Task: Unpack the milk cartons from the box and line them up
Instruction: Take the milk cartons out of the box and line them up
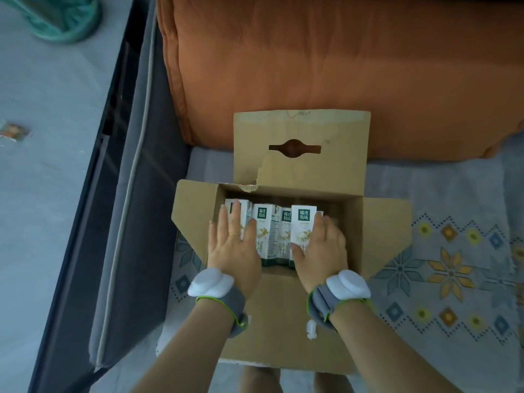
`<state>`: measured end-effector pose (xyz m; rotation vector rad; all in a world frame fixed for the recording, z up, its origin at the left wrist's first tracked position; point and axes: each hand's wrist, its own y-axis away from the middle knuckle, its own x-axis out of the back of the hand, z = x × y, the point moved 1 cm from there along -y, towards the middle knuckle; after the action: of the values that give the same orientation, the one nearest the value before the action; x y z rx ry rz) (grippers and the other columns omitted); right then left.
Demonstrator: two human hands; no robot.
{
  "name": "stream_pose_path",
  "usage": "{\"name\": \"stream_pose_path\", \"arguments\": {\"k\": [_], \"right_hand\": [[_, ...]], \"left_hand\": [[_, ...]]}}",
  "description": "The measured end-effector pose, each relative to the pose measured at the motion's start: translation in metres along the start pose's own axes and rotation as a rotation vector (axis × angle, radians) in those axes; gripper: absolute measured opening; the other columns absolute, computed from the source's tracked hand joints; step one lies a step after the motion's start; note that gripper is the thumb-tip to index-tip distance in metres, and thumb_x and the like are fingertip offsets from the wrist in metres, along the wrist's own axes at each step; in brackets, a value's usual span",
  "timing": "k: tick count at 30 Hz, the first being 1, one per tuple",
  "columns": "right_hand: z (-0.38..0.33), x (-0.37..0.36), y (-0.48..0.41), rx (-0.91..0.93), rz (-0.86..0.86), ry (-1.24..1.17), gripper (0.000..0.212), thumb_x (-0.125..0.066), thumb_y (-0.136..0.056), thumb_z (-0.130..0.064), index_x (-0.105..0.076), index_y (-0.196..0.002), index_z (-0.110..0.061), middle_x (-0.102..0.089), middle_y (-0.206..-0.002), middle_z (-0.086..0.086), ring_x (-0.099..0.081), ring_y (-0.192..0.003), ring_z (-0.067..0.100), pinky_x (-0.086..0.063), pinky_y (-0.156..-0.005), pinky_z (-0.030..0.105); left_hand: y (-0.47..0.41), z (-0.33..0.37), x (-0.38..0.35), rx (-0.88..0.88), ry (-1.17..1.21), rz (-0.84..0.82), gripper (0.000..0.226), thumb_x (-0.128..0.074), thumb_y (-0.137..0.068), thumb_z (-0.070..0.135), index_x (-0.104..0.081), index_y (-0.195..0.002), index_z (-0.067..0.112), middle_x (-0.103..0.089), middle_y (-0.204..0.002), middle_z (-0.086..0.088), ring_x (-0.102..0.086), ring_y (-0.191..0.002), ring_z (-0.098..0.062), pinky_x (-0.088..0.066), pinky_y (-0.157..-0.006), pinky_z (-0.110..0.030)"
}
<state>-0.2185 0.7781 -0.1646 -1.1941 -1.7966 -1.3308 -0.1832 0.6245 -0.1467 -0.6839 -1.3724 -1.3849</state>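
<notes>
An open brown cardboard box (377, 236) lies on the bed with all flaps spread, the far flap showing a handle cut-out. Several white and green milk cartons (266, 225) stand inside, towards the left. My left hand (234, 248) is inside the box, fingers wrapped around the leftmost carton (235, 208). My right hand (320, 251) grips the rightmost carton (304, 219), thumb on its front and fingers behind it. Both wrists wear grey bands with white pods.
An orange quilt (326, 66) lies folded behind the box. The patterned bed cover (453, 251) stretches to the right. A grey padded bed edge (136, 222) runs along the left, with the floor and a green object (65, 18) beyond.
</notes>
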Motion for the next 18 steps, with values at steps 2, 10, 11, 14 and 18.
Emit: {"name": "stream_pose_path", "arguments": {"k": [2, 10, 11, 14, 18], "right_hand": [[-0.006, -0.012, -0.010, -0.116, -0.026, -0.057, 0.089, -0.063, -0.082, -0.039, -0.010, -0.147, -0.008, -0.024, -0.151, 0.016, -0.029, -0.131, 0.037, -0.029, -0.105, 0.043], [-0.012, -0.040, -0.035, -0.245, -0.046, 0.060, 0.103, -0.067, -0.076, -0.041, 0.003, -0.147, -0.012, -0.035, -0.136, 0.016, -0.051, -0.104, 0.035, -0.045, -0.082, 0.041], [-0.011, -0.041, -0.038, -0.257, -0.045, 0.051, 0.103, -0.066, -0.077, -0.039, 0.004, -0.147, -0.013, -0.035, -0.136, 0.016, -0.051, -0.104, 0.036, -0.046, -0.080, 0.041], [-0.008, -0.044, -0.043, -0.263, -0.102, 0.013, 0.100, -0.065, -0.078, -0.034, 0.007, -0.147, -0.019, -0.030, -0.139, 0.017, -0.051, -0.107, 0.039, -0.047, -0.080, 0.040], [-0.007, -0.036, -0.045, -0.279, -0.109, -0.004, 0.103, -0.070, -0.073, -0.032, 0.001, -0.147, -0.018, -0.032, -0.135, 0.018, -0.055, -0.101, 0.039, -0.048, -0.077, 0.039]], "left_hand": [[-0.002, 0.013, -0.005, -0.028, 0.022, -0.042, 0.053, -0.042, -0.090, 0.022, -0.025, -0.139, 0.020, 0.010, -0.156, -0.009, 0.013, -0.142, -0.032, 0.002, -0.115, -0.048], [0.003, 0.025, -0.019, -0.071, -0.012, -0.132, 0.049, -0.039, -0.091, 0.021, -0.025, -0.138, 0.021, 0.004, -0.157, -0.008, 0.009, -0.142, -0.031, 0.003, -0.113, -0.050], [0.005, 0.024, -0.020, -0.101, -0.031, -0.143, 0.050, -0.039, -0.090, 0.020, -0.024, -0.138, 0.020, 0.004, -0.157, -0.008, 0.010, -0.142, -0.031, 0.004, -0.113, -0.051], [0.005, 0.026, -0.021, -0.111, -0.023, -0.190, 0.051, -0.039, -0.091, 0.021, -0.023, -0.140, 0.019, 0.002, -0.157, -0.008, 0.008, -0.143, -0.031, 0.002, -0.114, -0.050], [-0.002, 0.024, -0.021, -0.091, -0.019, -0.232, 0.054, -0.039, -0.092, 0.020, -0.018, -0.142, 0.018, 0.001, -0.157, -0.008, 0.007, -0.143, -0.030, 0.000, -0.115, -0.048]]}}
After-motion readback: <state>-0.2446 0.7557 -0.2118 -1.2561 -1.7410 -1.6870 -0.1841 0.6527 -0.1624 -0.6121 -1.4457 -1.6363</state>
